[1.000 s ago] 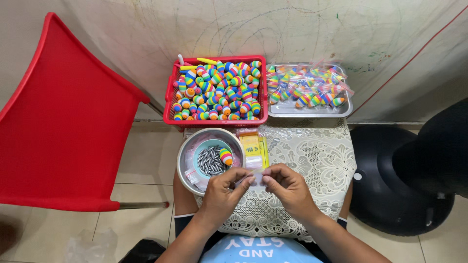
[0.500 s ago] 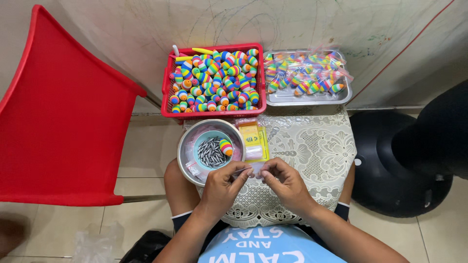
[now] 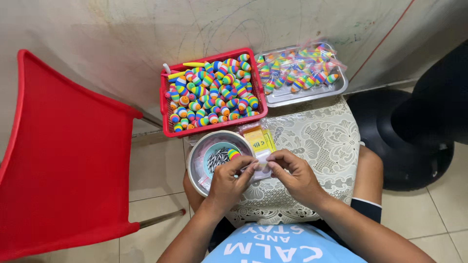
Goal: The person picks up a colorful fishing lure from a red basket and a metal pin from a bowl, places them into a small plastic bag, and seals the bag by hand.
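Grip first: both hands are pinched onto one small clear plastic bag (image 3: 262,163), left hand (image 3: 229,182) on its left edge, right hand (image 3: 295,178) on its right, fingertips nearly meeting over it. The bag sits just above the lace-covered tabletop (image 3: 317,141), right beside the round metal bowl (image 3: 200,165).

What's different from a second ago: not much in the hands. They were already together at that same spot with the bag between them. The view has tipped down a bit, so more lap and shirt show. So the fiddling with the bag's opening looks to be mid-way, nothing dropped in yet as far as I can tell.

Counts: one red basket (image 3: 168,126) heaped with striped rainbow floats, way too many to count, dozens easily. One metal tray (image 3: 304,95) holding bagged ones, again a heap. One bowl with a pile of small grey weights (image 3: 218,157) and exactly one loose striped float (image 3: 234,154). One yellow packet (image 3: 259,140). One red chair (image 3: 63,165).
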